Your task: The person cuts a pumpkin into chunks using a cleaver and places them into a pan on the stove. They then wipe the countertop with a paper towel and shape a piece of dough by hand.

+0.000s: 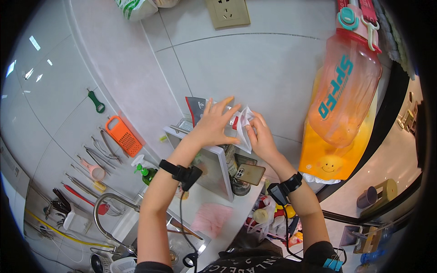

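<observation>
In the head view my right hand [262, 138] pinches the edge of a white plastic pouch [244, 131] between thumb and fingers. My left hand [215, 125] is raised with its fingers spread, just left of the pouch; whether a fingertip touches it is hard to tell. Behind the left hand stands a grey packet with a red edge [197, 110], partly covered by that hand. Below both hands is a white-edged cabinet door or panel [222, 167]. A gold smartphone [251, 173] leans beside it above a glass jar [241, 188].
A pink water bottle [348, 92] and a yellow tissue pack [327, 160] hang at right. Kitchen tools, including an orange grater [123, 135], hang on the left wall. A faucet [97, 213], green pump bottle [147, 174] and pink cloth [211, 218] lie below. Cables run from both wrist straps.
</observation>
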`<control>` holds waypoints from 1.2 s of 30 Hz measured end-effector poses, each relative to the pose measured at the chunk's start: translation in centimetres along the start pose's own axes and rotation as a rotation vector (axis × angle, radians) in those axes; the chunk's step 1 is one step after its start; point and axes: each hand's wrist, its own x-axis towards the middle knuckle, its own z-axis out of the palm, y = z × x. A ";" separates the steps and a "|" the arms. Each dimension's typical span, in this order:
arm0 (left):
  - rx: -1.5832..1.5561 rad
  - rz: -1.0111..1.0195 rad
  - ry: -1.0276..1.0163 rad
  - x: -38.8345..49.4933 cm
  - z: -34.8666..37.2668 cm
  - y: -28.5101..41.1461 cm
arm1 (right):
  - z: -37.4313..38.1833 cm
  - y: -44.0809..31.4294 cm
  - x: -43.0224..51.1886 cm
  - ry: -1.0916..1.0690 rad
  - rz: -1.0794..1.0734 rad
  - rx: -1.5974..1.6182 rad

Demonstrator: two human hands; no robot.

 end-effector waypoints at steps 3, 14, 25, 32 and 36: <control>0.130 -0.045 -0.115 -0.3 -0.1 -2.2 | -0.5 0.1 -0.4 0.037 0.044 0.127; 0.295 -0.371 -0.036 -3.7 1.1 -10.0 | -5.0 -5.4 -3.5 0.335 0.005 0.203; 0.018 -0.160 0.087 -7.8 -7.3 8.7 | -4.5 -8.3 -5.0 0.298 -0.047 0.405; 0.001 -0.645 -0.013 -19.3 -7.4 18.2 | 2.9 -7.6 -8.8 -0.102 0.357 0.696; 0.190 -0.906 -0.004 -27.2 -9.3 24.7 | 10.0 -11.2 -14.3 -0.384 0.501 0.948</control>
